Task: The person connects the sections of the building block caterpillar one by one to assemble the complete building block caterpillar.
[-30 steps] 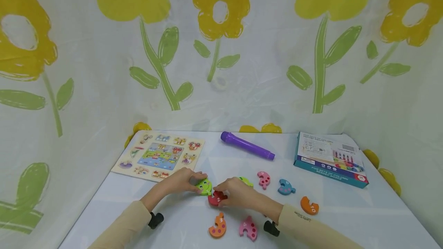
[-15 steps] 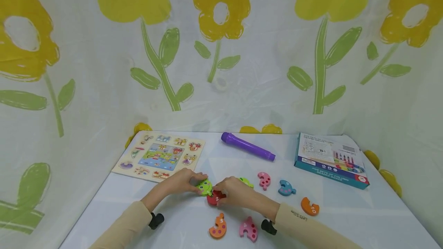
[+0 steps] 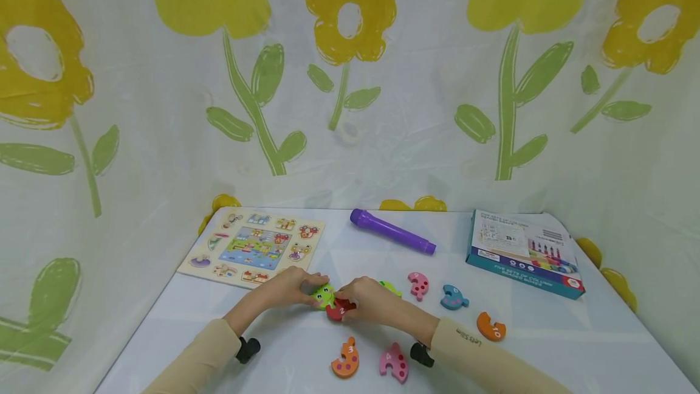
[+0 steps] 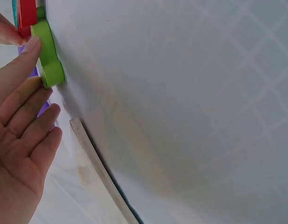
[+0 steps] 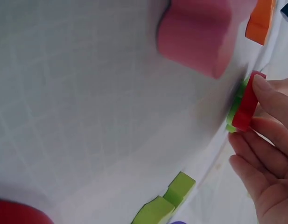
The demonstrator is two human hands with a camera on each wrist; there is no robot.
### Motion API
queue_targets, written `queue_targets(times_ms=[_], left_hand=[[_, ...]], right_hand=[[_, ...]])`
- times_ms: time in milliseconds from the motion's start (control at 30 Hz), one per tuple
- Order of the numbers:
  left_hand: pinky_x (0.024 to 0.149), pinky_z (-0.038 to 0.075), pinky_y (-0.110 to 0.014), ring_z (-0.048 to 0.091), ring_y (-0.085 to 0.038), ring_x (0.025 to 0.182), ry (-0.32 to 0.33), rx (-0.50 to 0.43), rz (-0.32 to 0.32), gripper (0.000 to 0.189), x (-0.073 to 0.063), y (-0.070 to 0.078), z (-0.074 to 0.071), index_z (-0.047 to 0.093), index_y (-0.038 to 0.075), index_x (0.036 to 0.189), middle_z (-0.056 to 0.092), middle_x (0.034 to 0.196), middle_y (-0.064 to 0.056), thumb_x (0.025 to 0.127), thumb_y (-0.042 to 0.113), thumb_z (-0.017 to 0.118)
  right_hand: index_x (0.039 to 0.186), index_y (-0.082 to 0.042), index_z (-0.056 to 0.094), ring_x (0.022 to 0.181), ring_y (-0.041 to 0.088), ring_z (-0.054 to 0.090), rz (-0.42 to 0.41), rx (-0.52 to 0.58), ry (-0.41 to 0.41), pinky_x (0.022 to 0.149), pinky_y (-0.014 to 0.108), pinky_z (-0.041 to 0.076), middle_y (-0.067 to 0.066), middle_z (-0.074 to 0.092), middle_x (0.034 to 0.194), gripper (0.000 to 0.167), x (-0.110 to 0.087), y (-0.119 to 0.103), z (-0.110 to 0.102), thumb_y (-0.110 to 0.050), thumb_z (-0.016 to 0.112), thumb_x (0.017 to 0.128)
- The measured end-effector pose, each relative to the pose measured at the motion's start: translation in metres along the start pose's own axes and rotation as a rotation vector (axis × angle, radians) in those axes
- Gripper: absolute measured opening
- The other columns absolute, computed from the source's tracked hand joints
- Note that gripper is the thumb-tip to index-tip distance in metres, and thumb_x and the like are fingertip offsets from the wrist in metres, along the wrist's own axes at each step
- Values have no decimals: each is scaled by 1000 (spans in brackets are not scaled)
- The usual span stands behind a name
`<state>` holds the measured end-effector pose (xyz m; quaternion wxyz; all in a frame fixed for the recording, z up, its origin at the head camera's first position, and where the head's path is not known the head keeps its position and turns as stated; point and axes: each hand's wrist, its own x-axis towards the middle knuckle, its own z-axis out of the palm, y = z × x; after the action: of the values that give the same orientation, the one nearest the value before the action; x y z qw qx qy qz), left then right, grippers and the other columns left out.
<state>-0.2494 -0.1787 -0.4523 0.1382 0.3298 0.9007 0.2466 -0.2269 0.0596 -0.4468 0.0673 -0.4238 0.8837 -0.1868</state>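
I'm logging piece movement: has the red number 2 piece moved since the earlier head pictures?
Yes: judged against the orange number 3 piece, the red piece has shifted slightly left in the head view, toward the green face piece.

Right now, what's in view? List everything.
Puzzle board: one, cream, back left
Microphone toy: one, purple, back centre
Flat box: one, teal-white, back right
Face piece: one, green, pinched by left hand
Piece 2: one, red, pinched by right hand
Piece 3: one, orange, front centre
Piece 4: one, pink, front
Piece 10: one, orange, rightmost
Blue piece: one, blue, right side
Rear pink piece: one, pink, left of blue piece
Green piece: one, green, partly behind right hand
Red shape: one, red, right wrist view's corner
Table: one, white, underneath
Backdrop: one, white with flowers, behind
Devices: two, black, at wrists
Sleeves: two, beige, forearms
Left and right hand: two, over table
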Motion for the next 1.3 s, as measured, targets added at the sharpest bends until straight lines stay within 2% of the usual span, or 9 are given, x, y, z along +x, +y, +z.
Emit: queue_targets(times_ms=[367,633,900,1100,1300], left_hand=[[107,40,-42,49,-24,128,1,-9,1,54,1,-1,0,61,8,130,55,135,-8,81,25,77],[107,39,-43,49,-24,128,3,-2,9,54,1,-2,1,61,7,130,55,134,-7,81,26,77],[106,40,-43,50,-25,127,2,4,15,55,0,-2,3,61,7,130,56,134,-7,82,29,76],[106,40,-41,49,-24,129,-2,31,34,55,-1,-1,2,58,7,132,54,137,-6,84,27,75],[107,40,-41,47,-26,130,13,80,67,56,-4,1,3,55,5,135,51,140,-9,85,24,73]], right_hand=[[123,-6,66,104,9,65,12,-35,-52,85,16,52,3,68,116,46,0,0,2,-21,79,81],[132,-14,60,124,16,54,10,-119,-128,100,34,47,-1,59,132,51,-5,5,1,-24,75,85],[132,-13,59,128,16,49,-2,-112,-145,101,32,46,0,57,134,50,-6,4,3,-23,74,86],[134,-10,58,127,15,50,-34,-24,-153,104,34,43,0,56,135,45,-8,10,-2,-13,67,90],[131,-6,59,123,14,53,-21,114,-115,98,23,46,4,59,131,41,-11,15,-3,-4,64,91]])
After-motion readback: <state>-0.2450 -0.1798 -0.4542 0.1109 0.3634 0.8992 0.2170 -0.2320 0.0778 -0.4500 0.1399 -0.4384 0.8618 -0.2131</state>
